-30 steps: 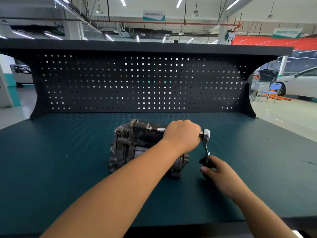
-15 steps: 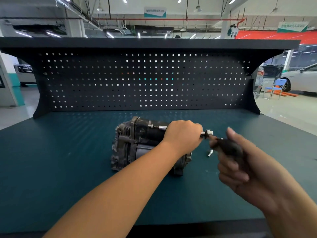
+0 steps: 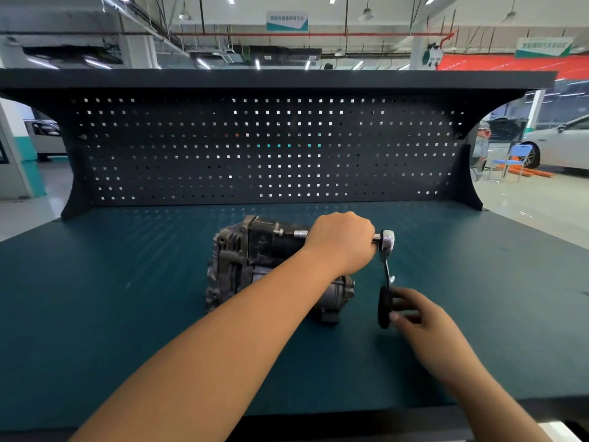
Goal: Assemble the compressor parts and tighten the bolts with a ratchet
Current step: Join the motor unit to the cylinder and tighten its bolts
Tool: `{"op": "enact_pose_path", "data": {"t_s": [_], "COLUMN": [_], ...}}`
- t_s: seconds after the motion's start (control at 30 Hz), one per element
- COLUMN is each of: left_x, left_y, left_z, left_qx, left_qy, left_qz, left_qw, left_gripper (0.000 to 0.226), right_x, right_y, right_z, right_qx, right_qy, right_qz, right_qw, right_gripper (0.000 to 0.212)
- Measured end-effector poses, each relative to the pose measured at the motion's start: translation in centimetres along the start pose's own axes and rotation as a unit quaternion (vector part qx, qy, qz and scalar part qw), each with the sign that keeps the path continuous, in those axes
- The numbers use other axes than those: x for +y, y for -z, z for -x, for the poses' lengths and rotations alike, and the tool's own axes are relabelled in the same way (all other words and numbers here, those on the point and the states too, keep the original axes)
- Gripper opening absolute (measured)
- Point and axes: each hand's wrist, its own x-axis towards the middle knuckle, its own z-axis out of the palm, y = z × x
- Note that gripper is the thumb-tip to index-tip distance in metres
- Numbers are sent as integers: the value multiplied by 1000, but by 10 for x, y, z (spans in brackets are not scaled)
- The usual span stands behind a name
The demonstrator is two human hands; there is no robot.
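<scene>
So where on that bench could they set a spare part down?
Bare mat lies left of the compressor, in the strip between it and the pegboard, and right of the ratchet. It is crowded at the compressor's right end, where the left hand and right hand hold the ratchet.

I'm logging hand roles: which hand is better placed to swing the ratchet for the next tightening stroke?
The right hand: its fingers hold the ratchet by its black handle. The left hand grips the extension bar over the compressor, steadying it.

Auto workshop: pegboard workbench [image 3: 95, 314], parked cars [image 3: 561, 145], industrial ceiling lights [image 3: 366, 14].
</scene>
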Motion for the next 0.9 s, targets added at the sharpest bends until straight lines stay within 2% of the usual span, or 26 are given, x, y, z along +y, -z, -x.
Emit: {"op": "enact_pose_path", "data": {"t_s": [0.27, 0.33, 0.43, 0.5, 0.57, 0.6, 0.73, 0.9], "left_x": [0, -1, -1, -1, 0, 0, 0, -2], "left_y": [-1, -4, -8, -8, -7, -6, -8, -8], "left_z": [-1, 0, 1, 1, 2, 3, 4, -1], "left_qx": [1, 10, 26, 37, 48, 51, 61, 47], "left_qy": [4, 5, 10, 19, 17, 14, 15, 22], "left_qz": [3, -7, -16, -3, 2, 1, -8, 3], "left_qw": [1000, 1000, 999, 999, 999, 999, 998, 999], "left_gripper": [36, 38, 37, 30, 25, 23, 25, 32], "right_x": [2, -10, -39, -59, -77, -84, -101, -84], "right_y": [2, 7, 17, 22, 24, 25, 29, 31], "right_z": [6, 18, 34, 34, 26, 21, -1, 15], "right_qx": [-61, -77, -26, -23, -32, -20, 40, -19], "right_qy": [26, 82, 212, 260, 276, 280, 272, 287], "right_qz": [-87, -104, -173, -212, -238, -236, -205, -253], "right_qw": [994, 988, 961, 942, 931, 930, 939, 924], "right_gripper": [37, 50, 36, 50, 67, 67, 60, 48]}}
